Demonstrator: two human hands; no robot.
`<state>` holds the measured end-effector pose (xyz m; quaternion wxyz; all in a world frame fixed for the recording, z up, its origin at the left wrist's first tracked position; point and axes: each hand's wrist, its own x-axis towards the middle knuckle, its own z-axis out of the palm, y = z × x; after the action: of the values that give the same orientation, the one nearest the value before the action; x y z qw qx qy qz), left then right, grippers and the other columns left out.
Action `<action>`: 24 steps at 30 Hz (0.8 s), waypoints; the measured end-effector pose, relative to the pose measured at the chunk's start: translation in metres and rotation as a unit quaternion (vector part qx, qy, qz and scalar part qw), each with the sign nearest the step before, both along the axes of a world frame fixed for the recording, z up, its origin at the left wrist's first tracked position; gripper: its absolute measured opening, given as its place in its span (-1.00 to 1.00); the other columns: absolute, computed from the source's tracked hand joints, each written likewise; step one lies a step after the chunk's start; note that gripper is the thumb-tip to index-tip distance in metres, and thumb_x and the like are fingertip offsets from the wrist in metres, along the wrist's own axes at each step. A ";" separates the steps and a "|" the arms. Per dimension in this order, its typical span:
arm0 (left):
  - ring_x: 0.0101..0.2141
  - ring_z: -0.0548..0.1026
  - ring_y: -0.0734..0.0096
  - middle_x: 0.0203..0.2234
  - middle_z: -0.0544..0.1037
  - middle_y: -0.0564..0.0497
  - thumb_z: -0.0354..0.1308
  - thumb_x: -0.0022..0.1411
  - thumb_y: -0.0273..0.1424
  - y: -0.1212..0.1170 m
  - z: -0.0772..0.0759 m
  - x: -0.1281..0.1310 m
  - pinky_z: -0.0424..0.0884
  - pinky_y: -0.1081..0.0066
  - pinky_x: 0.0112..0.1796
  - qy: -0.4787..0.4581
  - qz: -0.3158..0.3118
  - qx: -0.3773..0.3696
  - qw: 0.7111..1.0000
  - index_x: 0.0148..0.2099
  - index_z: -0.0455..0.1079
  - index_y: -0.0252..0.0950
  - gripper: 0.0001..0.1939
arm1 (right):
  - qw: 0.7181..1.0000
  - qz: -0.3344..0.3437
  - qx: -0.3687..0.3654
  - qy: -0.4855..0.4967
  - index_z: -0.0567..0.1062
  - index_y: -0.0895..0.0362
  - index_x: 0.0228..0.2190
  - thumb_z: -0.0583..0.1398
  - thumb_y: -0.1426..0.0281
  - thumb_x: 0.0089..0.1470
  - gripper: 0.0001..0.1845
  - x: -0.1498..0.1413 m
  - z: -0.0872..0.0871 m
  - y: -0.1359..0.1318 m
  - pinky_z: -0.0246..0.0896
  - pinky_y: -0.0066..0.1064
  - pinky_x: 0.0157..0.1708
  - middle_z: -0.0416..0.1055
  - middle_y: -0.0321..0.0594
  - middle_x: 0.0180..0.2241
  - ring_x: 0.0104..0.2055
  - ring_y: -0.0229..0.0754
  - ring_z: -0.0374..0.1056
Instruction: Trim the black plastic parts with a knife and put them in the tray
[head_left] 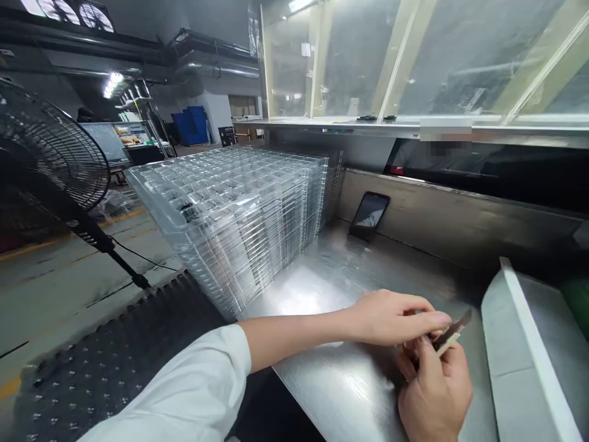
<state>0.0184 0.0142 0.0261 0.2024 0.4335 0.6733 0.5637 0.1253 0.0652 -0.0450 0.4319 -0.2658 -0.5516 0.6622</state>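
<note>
My right hand (435,393) is closed around a small, thin piece (455,328), dark and blade-like with a pale strip along it. Its kind I cannot make out. Reaching across from the left, my left hand (391,316) has its thumb and fingers pinched together at the same spot, touching the right hand. What lies between the left fingers is mostly hidden. Both hands are just above a shiny metal worktop (340,368).
A tall stack of clear plastic trays (248,239) stands to the left on the worktop. A phone (369,215) leans against the back ledge. On the right is a white-walled bin (510,350). A black fan (59,159) stands beyond the table's left side.
</note>
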 end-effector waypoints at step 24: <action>-0.64 0.27 0.58 -0.61 0.29 0.15 0.27 0.27 -0.30 0.004 -0.058 -0.015 0.14 0.57 -0.60 -0.500 -0.103 0.021 0.860 -0.22 0.39 -0.34 -0.80 | 0.991 0.055 -0.109 0.061 0.43 0.06 -0.08 0.35 0.23 0.17 -0.66 -0.004 -0.009 0.000 -0.10 -0.55 -0.64 0.35 -0.38 -0.45 -0.59 -0.37 0.09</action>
<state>0.0032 0.0179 -0.0323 0.5597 0.1647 0.4207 0.6947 0.1209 0.0647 -0.0539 0.3958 -0.2397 -0.4632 0.7559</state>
